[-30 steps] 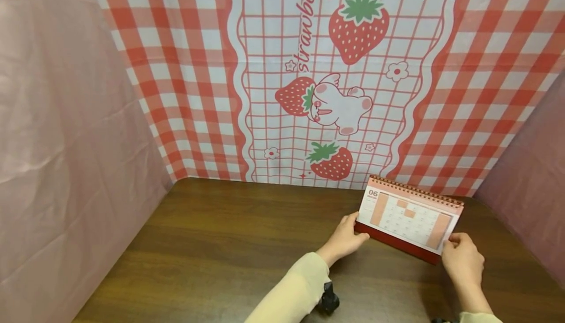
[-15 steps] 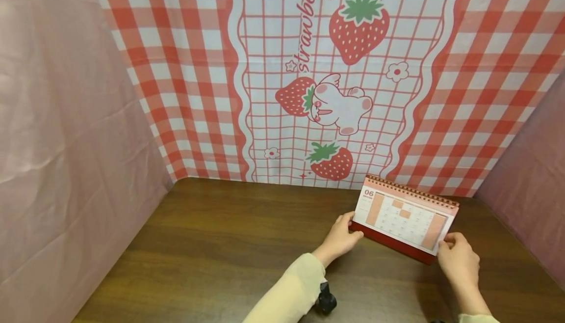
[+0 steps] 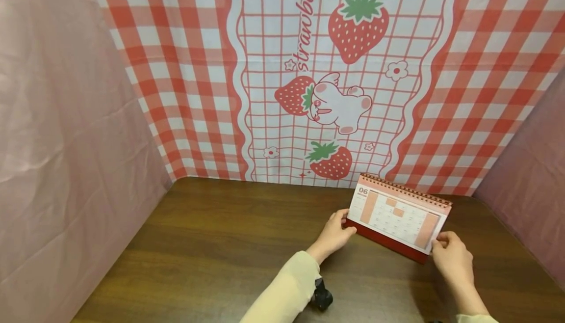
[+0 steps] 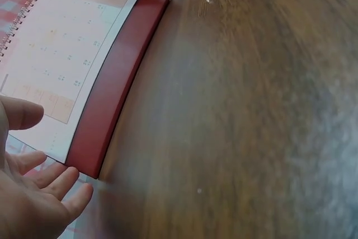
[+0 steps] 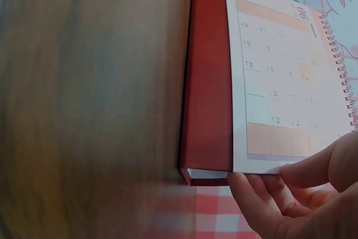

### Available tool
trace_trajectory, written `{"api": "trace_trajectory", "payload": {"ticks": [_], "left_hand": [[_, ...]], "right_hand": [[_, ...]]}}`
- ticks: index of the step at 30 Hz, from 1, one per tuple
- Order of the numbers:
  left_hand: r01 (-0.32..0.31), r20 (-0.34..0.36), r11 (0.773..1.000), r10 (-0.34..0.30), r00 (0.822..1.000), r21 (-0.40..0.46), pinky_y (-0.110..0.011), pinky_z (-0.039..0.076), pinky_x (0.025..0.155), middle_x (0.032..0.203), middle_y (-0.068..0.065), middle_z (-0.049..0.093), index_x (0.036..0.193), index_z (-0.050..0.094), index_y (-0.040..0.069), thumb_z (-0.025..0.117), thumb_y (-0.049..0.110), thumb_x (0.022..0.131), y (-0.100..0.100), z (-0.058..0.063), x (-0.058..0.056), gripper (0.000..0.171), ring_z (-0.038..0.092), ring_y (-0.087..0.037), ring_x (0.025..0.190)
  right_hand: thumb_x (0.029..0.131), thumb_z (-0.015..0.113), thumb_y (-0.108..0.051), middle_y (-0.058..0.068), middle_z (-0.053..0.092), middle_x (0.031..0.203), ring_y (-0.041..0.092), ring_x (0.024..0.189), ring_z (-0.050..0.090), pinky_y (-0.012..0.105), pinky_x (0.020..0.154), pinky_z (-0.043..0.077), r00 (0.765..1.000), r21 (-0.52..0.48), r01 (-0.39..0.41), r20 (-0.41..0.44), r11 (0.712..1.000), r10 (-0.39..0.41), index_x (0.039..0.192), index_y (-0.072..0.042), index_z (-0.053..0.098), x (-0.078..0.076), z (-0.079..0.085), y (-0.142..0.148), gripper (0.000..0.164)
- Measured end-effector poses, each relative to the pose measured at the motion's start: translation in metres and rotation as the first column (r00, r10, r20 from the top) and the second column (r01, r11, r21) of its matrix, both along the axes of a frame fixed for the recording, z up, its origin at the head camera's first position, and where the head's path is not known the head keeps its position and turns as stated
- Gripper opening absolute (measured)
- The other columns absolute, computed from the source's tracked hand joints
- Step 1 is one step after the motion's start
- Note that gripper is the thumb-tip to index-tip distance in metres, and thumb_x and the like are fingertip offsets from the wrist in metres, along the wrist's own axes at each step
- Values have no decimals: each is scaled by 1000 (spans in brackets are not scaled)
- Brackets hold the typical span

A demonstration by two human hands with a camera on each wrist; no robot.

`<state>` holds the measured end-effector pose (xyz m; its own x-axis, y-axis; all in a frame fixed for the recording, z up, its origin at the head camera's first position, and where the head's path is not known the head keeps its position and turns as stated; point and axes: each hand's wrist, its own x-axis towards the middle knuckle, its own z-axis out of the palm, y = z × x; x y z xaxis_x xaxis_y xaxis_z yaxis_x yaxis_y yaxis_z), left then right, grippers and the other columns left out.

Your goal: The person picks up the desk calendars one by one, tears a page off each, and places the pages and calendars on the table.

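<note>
A spiral-bound desk calendar (image 3: 395, 217), its page headed 06 above a red base (image 4: 117, 76), stands slanted on the table. My left hand (image 3: 332, 232) is at its left end; in the left wrist view the fingers reach the edge with the thumb spread apart from them in front of the page. At the opposite end my right hand (image 3: 454, 259) pinches the page's side edge, thumb in front and fingers curled behind, as the right wrist view shows the calendar (image 5: 274, 88). Part of the fingers of both hands is hidden behind the calendar.
The dark wooden table (image 3: 220, 244) has its back edge against a red-and-white checked curtain (image 3: 198, 82) with strawberry prints, just behind the calendar. Pink cloth (image 3: 75, 141) hangs along the left side, and more pink cloth (image 3: 525, 180) along the right.
The calendar has slid a little to the left across the table. Both hands have moved left along with it, staying at its two ends.
</note>
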<state>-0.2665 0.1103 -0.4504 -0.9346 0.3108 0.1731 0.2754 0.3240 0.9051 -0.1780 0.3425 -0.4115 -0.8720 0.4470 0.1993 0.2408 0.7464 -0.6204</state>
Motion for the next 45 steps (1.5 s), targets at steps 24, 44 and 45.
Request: {"api": "trace_trajectory", "payload": {"ticks": [24, 44, 45], "left_hand": [[-43, 95, 988, 30, 995, 145, -37, 43, 90, 122, -14, 49, 123, 48, 3, 58, 9, 85, -16, -5, -4, 41, 49, -29, 112], [-152, 61, 972, 144, 988, 178, -25, 47, 71, 98, -11, 61, 105, 54, 0, 53, -4, 82, -27, -6, -6, 23, 59, -19, 87], [-159, 62, 971, 150, 987, 179, -25, 47, 71, 97, -11, 61, 104, 54, -1, 53, -5, 82, -28, -6, -7, 22, 59, -19, 86]], "right_hand": [[89, 46, -11, 21, 64, 85, 8, 58, 56, 27, 55, 39, 994, -18, -109, 28, 994, 110, 100, 6, 49, -6, 1, -11, 21], [88, 46, -11, 21, 65, 85, 10, 60, 56, 27, 55, 39, 992, -17, -127, 23, 992, 127, 99, 5, 51, -7, 1, -22, 20], [88, 46, -11, 21, 65, 86, 10, 60, 57, 27, 55, 39, 991, -19, -129, 23, 991, 130, 99, 6, 51, -8, 2, -22, 20]]}}
